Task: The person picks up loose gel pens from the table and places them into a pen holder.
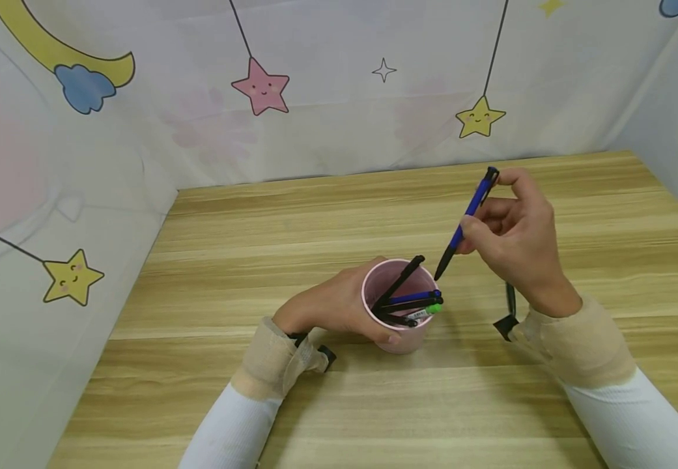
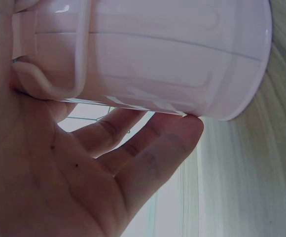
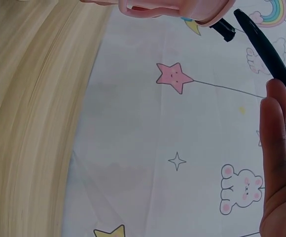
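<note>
A pink pen cup (image 1: 406, 343) stands on the table, its mouth facing up. My left hand (image 1: 335, 303) holds it from the left, thumb on the near side; in the left wrist view the fingers (image 2: 158, 158) lie along the cup's wall. Inside lean several pens, among them a black pen (image 1: 398, 283), a blue pen (image 1: 410, 298) and one with a green end (image 1: 434, 309). Up and right of the rim, my right hand (image 1: 517, 238) pinches another blue pen (image 1: 469, 213), its black tip pointing down and left near the rim, apart from the cup in the right wrist view.
The wood-grain table (image 1: 268, 241) reaches back to a white cloth backdrop (image 1: 327, 137) printed with stars, a moon and clouds. Further white cloth (image 1: 16, 365) borders the left side. Wrapped bands with small black camera mounts (image 1: 505, 326) sit on both wrists.
</note>
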Motion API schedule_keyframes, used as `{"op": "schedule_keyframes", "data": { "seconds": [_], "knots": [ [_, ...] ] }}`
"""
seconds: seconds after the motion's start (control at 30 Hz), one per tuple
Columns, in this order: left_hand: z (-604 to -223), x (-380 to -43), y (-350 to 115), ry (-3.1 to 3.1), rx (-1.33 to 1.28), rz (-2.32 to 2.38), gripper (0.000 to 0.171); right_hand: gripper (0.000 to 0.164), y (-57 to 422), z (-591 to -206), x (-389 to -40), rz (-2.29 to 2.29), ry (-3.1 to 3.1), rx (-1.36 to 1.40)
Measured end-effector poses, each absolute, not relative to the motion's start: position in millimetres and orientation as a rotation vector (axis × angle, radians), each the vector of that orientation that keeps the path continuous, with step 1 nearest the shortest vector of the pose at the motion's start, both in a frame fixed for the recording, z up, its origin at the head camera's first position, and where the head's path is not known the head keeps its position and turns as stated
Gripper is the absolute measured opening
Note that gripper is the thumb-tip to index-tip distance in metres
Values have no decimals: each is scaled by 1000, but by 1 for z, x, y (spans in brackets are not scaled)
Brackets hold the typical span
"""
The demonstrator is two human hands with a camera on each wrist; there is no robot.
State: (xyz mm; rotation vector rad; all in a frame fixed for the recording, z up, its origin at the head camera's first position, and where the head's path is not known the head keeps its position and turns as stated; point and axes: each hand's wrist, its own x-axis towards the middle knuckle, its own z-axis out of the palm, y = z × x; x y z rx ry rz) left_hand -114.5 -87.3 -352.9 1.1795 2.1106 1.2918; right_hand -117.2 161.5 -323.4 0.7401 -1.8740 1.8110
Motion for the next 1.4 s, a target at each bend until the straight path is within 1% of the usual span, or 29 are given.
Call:
{"op": "schedule_keyframes", "data": {
  "seconds": [0.17, 0.5, 0.83, 1.17, 1.4],
  "knots": [
    [-352, -116, -85, 2001, 1234, 1342, 79, 36, 162, -327, -119, 1810, -1871, 788],
    [-352, -117, -82, 1930, 1288, 1379, 77, 40, 158, -328, -117, 1876, -1909, 836],
    [-351, -115, -85, 2002, 1257, 1339, 82, 26, 151, -311, -108, 1599, -2078, 1026],
    [-353, -114, -87, 2099, 1165, 1304, 79, 20, 154, -312, -109, 1346, -2197, 1031],
    [-351, -114, -86, 2130, 1193, 1246, 75, 19, 152, -307, -107, 1274, -2191, 1000]
  ]
}}
